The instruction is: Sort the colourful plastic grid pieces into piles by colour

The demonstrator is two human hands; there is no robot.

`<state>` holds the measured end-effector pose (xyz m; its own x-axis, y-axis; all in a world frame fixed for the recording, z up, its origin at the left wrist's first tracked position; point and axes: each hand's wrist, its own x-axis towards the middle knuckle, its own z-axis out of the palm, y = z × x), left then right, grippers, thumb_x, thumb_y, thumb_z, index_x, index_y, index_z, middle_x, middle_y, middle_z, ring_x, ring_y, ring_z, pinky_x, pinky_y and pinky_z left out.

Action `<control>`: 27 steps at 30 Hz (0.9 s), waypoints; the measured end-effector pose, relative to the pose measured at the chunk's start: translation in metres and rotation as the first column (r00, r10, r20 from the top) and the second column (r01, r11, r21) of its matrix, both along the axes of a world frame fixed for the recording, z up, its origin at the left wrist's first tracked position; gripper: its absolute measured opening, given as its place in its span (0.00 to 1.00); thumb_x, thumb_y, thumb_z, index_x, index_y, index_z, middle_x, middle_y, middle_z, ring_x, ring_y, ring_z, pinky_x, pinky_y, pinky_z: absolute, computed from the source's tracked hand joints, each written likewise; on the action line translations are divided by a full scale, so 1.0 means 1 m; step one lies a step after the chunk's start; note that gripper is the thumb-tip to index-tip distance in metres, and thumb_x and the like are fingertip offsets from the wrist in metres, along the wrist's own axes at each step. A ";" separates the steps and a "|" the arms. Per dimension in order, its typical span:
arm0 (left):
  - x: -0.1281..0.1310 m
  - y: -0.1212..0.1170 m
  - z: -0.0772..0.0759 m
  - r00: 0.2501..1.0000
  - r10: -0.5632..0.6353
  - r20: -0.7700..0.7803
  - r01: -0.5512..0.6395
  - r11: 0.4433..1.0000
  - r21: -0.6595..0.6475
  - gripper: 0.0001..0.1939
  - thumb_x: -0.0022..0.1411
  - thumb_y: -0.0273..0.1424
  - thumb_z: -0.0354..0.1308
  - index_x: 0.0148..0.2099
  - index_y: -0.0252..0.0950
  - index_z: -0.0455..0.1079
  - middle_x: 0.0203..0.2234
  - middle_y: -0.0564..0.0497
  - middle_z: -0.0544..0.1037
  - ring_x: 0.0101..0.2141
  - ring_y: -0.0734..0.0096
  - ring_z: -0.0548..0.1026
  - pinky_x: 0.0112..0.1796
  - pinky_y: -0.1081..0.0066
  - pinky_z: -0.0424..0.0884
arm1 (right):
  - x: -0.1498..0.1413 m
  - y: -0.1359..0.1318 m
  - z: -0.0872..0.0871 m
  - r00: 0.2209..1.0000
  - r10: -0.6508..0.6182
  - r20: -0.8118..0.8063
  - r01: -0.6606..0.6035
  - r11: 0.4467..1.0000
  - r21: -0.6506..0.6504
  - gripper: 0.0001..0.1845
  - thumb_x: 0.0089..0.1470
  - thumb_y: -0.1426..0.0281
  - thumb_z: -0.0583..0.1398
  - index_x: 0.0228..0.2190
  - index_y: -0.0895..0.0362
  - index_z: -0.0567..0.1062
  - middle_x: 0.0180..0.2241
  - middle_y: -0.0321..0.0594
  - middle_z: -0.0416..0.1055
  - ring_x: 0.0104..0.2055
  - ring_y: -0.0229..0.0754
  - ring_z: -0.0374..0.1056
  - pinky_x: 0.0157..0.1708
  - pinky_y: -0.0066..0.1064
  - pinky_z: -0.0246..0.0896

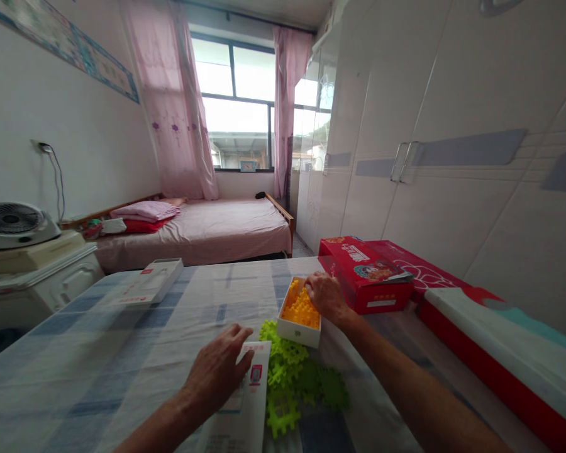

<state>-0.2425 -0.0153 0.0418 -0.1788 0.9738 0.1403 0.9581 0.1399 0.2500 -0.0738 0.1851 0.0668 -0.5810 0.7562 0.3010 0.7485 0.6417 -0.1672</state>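
A small white box (298, 334), filled with yellow interlocking plastic pieces (302, 307), stands on the cloth-covered table. At its far right side is my right hand (326, 297), fingers curled down over the rim and the yellow pieces; what the fingertips grip is hidden. My left hand (222, 360) hovers over or rests on a flat white printed box (255, 402), thumb and fingers apart, holding nothing visible. Whether it touches that box I cannot tell. Between the two boxes and toward me lie several bright green interlocking pieces (283, 371), some overlapping.
Red boxes (380, 296) line the table's right side, along with a long red and white package (495, 352). Another white box (153, 283) lies at the far left of the striped tablecloth (99, 358). Beyond are a bed (226, 223), a fan (16, 220) and tall wardrobes (405, 207).
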 end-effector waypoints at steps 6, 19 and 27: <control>-0.012 -0.009 -0.008 0.996 0.089 -0.011 -0.090 0.989 -0.119 0.14 0.58 0.35 0.51 0.46 0.41 0.68 0.42 0.48 0.72 0.43 0.63 0.73 0.41 0.66 0.67 | 0.002 0.000 -0.001 0.997 0.075 0.007 -0.075 0.996 -0.055 0.14 0.57 0.69 0.52 0.38 0.52 0.77 0.44 0.41 0.73 0.45 0.42 0.68 0.46 0.33 0.56; -0.017 -0.001 0.000 0.997 0.046 0.057 -0.040 0.993 -0.113 0.24 0.51 0.40 0.59 0.51 0.39 0.69 0.48 0.44 0.71 0.49 0.58 0.70 0.47 0.62 0.66 | 0.004 -0.001 -0.006 0.987 0.138 -0.087 -0.143 0.988 -0.058 0.16 0.60 0.70 0.49 0.41 0.57 0.74 0.47 0.44 0.69 0.49 0.42 0.64 0.46 0.33 0.55; -0.006 -0.006 -0.002 0.994 -0.019 0.105 0.039 0.981 -0.189 0.36 0.43 0.39 0.64 0.57 0.42 0.64 0.57 0.44 0.64 0.57 0.52 0.62 0.53 0.58 0.60 | 0.010 0.003 -0.014 0.979 0.186 -0.080 -0.192 0.978 -0.080 0.14 0.58 0.67 0.52 0.41 0.52 0.75 0.48 0.41 0.71 0.51 0.44 0.63 0.48 0.37 0.54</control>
<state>-0.2483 -0.0211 0.0397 -0.1536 0.9859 -0.0658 0.9334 0.1667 0.3179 -0.0640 0.1880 0.0525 -0.6952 0.6598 0.2852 0.5992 0.7511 -0.2771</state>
